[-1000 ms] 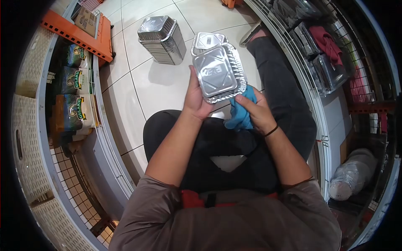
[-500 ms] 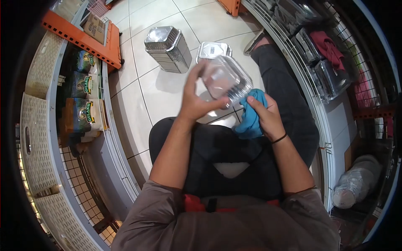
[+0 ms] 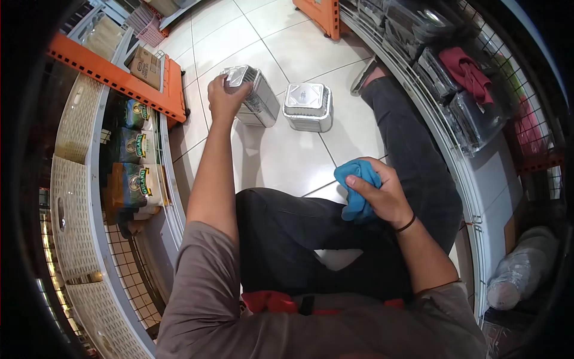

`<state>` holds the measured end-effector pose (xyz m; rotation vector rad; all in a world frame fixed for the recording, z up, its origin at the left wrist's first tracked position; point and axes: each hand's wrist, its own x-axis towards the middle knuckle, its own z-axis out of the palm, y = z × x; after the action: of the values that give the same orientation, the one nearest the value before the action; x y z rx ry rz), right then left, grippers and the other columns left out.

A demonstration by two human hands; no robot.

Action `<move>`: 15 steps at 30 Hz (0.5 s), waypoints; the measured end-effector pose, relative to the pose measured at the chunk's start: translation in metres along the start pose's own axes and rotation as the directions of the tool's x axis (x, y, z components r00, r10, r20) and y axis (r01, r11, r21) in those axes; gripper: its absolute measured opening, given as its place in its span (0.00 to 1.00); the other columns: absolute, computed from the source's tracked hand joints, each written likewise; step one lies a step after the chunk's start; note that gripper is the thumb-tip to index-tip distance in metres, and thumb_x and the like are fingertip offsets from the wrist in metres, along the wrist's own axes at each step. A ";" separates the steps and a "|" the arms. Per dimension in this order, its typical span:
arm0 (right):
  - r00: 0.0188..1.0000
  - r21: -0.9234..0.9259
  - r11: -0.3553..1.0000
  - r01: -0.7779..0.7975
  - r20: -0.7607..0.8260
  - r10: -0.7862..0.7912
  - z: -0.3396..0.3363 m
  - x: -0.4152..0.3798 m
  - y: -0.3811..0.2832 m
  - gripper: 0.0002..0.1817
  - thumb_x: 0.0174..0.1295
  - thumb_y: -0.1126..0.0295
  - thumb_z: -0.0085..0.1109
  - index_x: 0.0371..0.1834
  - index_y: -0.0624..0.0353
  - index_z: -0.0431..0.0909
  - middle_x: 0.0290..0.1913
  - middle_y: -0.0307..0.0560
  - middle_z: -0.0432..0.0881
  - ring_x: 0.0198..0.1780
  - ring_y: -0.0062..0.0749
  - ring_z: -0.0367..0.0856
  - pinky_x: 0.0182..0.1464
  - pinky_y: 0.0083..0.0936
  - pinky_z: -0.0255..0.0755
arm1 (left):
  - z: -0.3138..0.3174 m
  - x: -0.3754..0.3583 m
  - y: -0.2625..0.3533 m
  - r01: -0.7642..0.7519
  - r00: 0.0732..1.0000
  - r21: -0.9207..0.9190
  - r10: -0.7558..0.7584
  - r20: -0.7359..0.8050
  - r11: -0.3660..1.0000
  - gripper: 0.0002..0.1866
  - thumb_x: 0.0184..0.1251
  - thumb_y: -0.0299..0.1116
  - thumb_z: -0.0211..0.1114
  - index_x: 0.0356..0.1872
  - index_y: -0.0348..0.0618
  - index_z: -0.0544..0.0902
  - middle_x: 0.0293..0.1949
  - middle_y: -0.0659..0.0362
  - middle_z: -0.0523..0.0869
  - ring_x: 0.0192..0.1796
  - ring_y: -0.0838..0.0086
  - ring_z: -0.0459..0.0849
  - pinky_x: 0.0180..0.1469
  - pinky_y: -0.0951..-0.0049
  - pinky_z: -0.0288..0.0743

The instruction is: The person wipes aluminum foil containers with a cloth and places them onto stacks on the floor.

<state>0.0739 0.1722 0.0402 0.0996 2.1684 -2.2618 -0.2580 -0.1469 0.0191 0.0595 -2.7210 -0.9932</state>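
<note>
My left hand [image 3: 226,99] is on top of the taller stack of foil trays [image 3: 260,99], its fingers curled round the upper trays. To the right of that stack, a shorter stack of foil trays [image 3: 307,107] stands on the tiles, apart from it. A crumpled blue cloth [image 3: 360,188] is held in my right hand [image 3: 382,190] above my right leg, with the thumb pressed on it.
Woven baskets [image 3: 75,218] and yellow-green packets [image 3: 139,179] line the left shelf. An orange beam [image 3: 113,78] crosses at upper left. The right rack holds dark wrapped trays [image 3: 433,72], a red cloth [image 3: 465,75] and wrapped plastic ware [image 3: 520,269].
My left hand has moved up and left to the taller stack, and the foil tray it held is no longer between my hands. My right hand, with the blue cloth, has shifted slightly down and away.
</note>
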 end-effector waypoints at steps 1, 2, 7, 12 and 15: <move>1.000 0.007 1.000 -0.008 0.011 0.008 0.000 0.000 -0.001 0.16 0.72 0.65 0.75 0.55 0.63 0.86 0.38 0.39 0.86 0.36 0.20 0.79 0.43 0.19 0.77 | 0.002 -0.005 -0.003 -0.041 0.997 0.011 0.041 -0.059 0.999 0.54 0.52 0.65 0.85 0.73 0.38 0.77 0.69 0.43 0.77 0.70 0.49 0.80 0.77 0.47 0.68; 1.000 0.011 1.000 -0.016 0.021 0.016 0.000 -0.001 -0.002 0.16 0.72 0.65 0.75 0.55 0.63 0.86 0.38 0.39 0.86 0.35 0.20 0.78 0.43 0.19 0.77 | 0.006 -0.010 -0.005 -0.080 0.990 0.022 0.082 -0.116 0.997 0.54 0.52 0.65 0.85 0.74 0.38 0.77 0.70 0.43 0.77 0.71 0.47 0.79 0.78 0.45 0.65; 0.998 0.025 1.000 -0.014 0.055 0.013 0.000 -0.004 -0.007 0.15 0.72 0.65 0.75 0.55 0.63 0.85 0.38 0.38 0.85 0.35 0.19 0.77 0.42 0.18 0.76 | 0.039 -0.063 0.024 -0.401 0.796 0.186 0.442 -0.413 0.897 0.57 0.51 0.64 0.86 0.78 0.39 0.73 0.78 0.39 0.68 0.82 0.42 0.65 0.85 0.38 0.48; 0.999 0.022 1.000 -0.007 0.050 0.006 0.003 -0.001 -0.008 0.15 0.73 0.66 0.74 0.54 0.63 0.85 0.38 0.38 0.85 0.35 0.18 0.77 0.41 0.17 0.75 | 0.099 -0.131 0.069 -0.598 0.802 -0.068 0.595 -0.060 0.799 0.59 0.52 0.58 0.87 0.79 0.35 0.68 0.79 0.35 0.62 0.82 0.39 0.60 0.84 0.38 0.48; 0.999 0.018 1.000 0.001 0.049 -0.002 0.004 0.000 -0.009 0.14 0.73 0.66 0.74 0.54 0.63 0.85 0.38 0.37 0.85 0.34 0.18 0.77 0.40 0.17 0.74 | 0.122 -0.139 0.069 -0.441 0.897 -0.049 0.441 -0.028 0.896 0.59 0.53 0.55 0.86 0.80 0.35 0.66 0.76 0.38 0.65 0.79 0.41 0.64 0.82 0.40 0.50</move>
<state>0.0735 0.1685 0.0489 0.0416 2.1255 -2.2601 -0.1494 0.0000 -0.0566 -0.5347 -2.5162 -0.9165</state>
